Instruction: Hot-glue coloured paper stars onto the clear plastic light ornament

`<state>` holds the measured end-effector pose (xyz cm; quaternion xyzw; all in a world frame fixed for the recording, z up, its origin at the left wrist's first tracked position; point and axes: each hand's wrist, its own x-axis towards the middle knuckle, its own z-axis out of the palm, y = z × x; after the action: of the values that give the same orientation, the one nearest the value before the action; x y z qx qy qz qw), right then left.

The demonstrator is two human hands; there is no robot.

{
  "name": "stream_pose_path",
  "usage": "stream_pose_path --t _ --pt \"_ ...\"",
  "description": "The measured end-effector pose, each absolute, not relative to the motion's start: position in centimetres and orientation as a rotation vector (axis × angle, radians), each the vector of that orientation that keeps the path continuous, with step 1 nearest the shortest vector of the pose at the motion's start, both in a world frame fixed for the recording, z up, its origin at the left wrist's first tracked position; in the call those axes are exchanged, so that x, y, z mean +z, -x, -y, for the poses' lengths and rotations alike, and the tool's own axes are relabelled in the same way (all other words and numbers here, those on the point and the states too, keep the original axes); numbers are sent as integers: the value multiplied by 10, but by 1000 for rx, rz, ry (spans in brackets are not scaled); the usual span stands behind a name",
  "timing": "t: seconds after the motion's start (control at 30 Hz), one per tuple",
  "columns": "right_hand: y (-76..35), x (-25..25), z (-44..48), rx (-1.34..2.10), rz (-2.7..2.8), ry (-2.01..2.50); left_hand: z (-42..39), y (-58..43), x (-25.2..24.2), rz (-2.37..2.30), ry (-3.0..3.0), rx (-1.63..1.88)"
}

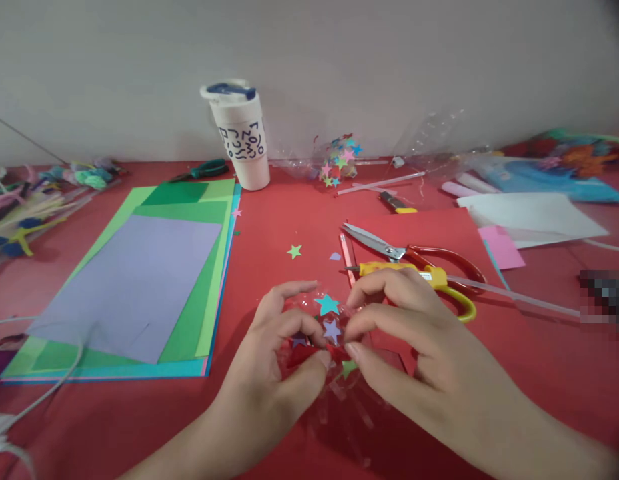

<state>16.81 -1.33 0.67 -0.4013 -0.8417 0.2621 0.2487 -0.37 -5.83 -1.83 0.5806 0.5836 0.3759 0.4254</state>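
A clear plastic decoration with paper stars (331, 331) sits low in the middle, between my two hands. Turquoise, lilac and green stars show on it, with a red piece beneath them and clear strips hanging toward me. My left hand (284, 360) pinches its left side, thumb and index finger bent close together. On the other side, my right hand (414, 340) grips its edge with thumb and curled fingers. Just beyond the right hand lie a yellow glue gun (382, 268) with a clear glue stick (519, 297) and red-handled scissors (374, 240). My fingers hide part of the decoration.
Stacked coloured paper (134, 280) lies left, with a white cup (244, 143) behind it. Another star-covered bundle (339, 160) stands by the wall near clear sticks (389, 183) and a cutter (397, 202). A loose green star (295, 251) and white paper (534, 217) lie farther out.
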Motion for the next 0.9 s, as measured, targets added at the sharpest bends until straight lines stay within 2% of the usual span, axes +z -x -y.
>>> stream_pose_path --t 0.57,0.9 --pt "-164 7 13 803 2262 1125 60 4 -15 -1452 -1420 919" --pt "-164 4 15 722 2280 1091 59 5 -17 -1447 -1371 966"
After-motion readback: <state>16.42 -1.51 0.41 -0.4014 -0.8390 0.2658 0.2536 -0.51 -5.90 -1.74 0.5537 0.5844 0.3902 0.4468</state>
